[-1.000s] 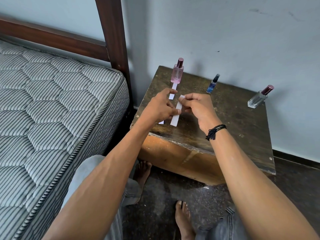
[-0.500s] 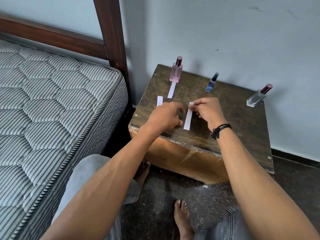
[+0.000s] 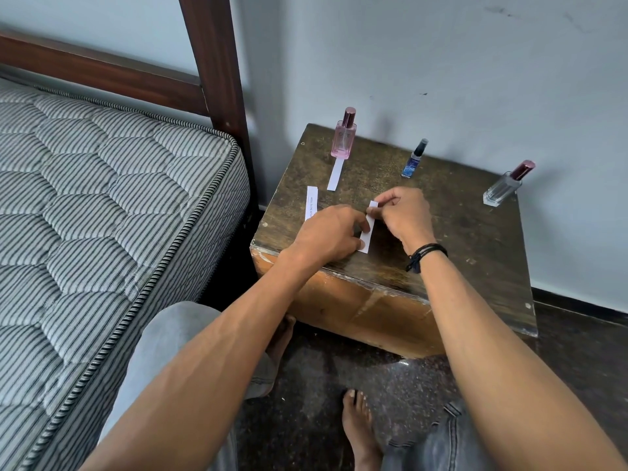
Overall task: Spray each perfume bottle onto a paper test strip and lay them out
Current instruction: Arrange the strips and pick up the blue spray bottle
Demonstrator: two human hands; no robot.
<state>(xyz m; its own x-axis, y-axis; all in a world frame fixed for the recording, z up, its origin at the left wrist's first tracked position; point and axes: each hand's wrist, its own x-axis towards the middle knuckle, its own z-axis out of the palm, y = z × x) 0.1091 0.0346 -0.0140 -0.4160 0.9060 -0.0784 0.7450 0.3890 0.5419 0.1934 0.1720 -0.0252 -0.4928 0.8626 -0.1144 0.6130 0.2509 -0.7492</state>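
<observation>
Soft, even daylight; faint shadows; sharp focus; wide-angle edge bending.

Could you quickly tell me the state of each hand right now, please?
Left hand: pinching the paper strip at its near end.
Right hand: pinching its far end.

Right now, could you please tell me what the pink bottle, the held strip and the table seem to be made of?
Pink bottle: probably glass, glossy and see-through with a pink tint; hard plastic is possible. Strip: matte white paper, thin and flat. Table: wood, with a worn dark top and a chipped front edge over a lighter brown side.
</observation>
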